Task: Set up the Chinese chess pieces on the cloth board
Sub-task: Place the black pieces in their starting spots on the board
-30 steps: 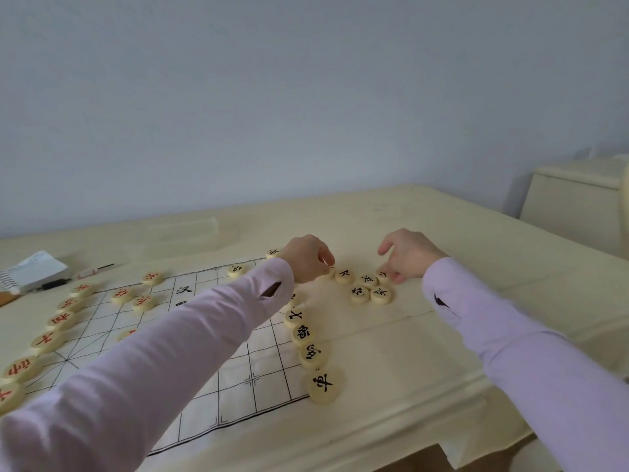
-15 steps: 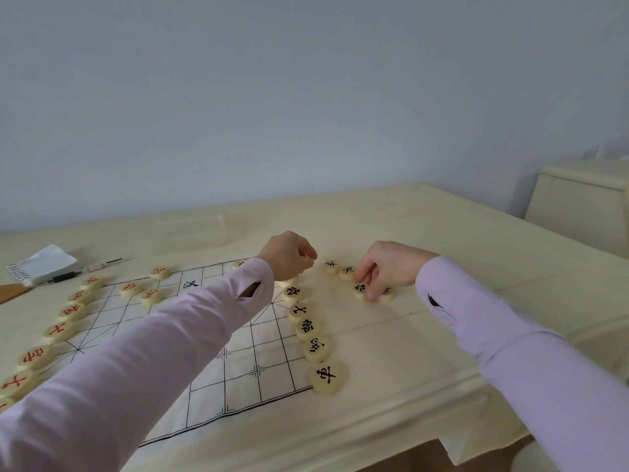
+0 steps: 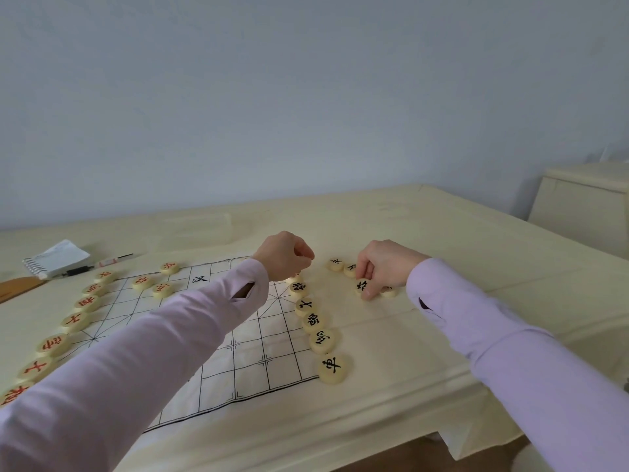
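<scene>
The white cloth board (image 3: 245, 369) lies on the cream table. Red pieces (image 3: 75, 321) line its left edge, with three more (image 3: 162, 289) further in. Black pieces (image 3: 323, 338) form a row down the right edge. My left hand (image 3: 286, 255) is curled over the far end of that row, its fingers on a partly hidden black piece (image 3: 294, 278). Just right of the board, my right hand (image 3: 384, 264) pinches a black piece (image 3: 361, 286) in a small loose group (image 3: 335, 264).
A spiral notepad (image 3: 56, 258) and a pen (image 3: 112, 260) lie at the back left, beside a wooden object (image 3: 17, 289). A cream cabinet (image 3: 585, 206) stands at the far right. The table's front edge (image 3: 374, 413) runs close below the board.
My left hand has drawn back left to the top of the black row. My right hand has come down onto a piece in the loose group.
</scene>
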Available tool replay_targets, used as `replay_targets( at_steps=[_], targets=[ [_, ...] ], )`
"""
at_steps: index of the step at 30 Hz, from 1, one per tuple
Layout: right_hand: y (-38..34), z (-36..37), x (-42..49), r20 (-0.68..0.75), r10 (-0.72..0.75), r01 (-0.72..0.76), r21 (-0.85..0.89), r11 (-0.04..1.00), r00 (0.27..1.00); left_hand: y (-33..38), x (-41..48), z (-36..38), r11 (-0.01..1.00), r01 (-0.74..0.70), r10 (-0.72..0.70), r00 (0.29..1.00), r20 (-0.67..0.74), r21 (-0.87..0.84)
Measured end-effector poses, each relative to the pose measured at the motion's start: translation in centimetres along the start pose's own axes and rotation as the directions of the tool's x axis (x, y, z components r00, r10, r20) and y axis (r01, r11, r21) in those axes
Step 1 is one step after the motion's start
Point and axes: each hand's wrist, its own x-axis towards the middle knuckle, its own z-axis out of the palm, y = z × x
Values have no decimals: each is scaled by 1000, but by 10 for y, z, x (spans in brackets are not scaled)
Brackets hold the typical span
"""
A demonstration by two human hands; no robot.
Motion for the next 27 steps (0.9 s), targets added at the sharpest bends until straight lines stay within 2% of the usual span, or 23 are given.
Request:
replay_targets(
  at_steps=[4, 6, 8, 10, 17, 22, 27],
  targets=[
    [-3, 2, -4, -27, -9, 10, 41, 999, 1000, 1, -6, -5, 1000, -21, 21, 1000, -7, -8],
    [-4, 0, -3, -97, 5, 16, 209, 978, 995, 1, -10, -11, 999, -30, 29, 999, -20, -24],
    [-9, -4, 0, -151, 39, 41, 491, 870, 988, 1, -14, -17, 998, -25, 23, 999, -28, -58],
    [-20, -6, 3, -155, 47, 71, 673, 736, 987, -4, -17, -24, 992, -8, 4, 999, -36, -122],
    [-62, 4, 4, -16, -44, 32, 911, 411, 999, -15, -38, -46, 888, 70, -70, 997, 16, -454],
    [-87, 13, 4, 54, -109, -5, 912, 411, 993, -27, -56, -60, 863, 112, -49, 989, 140, -492],
    [-101, 24, -5, 142, -150, -53, 874, 484, 978, -39, -71, -61, 841, 174, -70, 974, 216, -512]
  ],
)
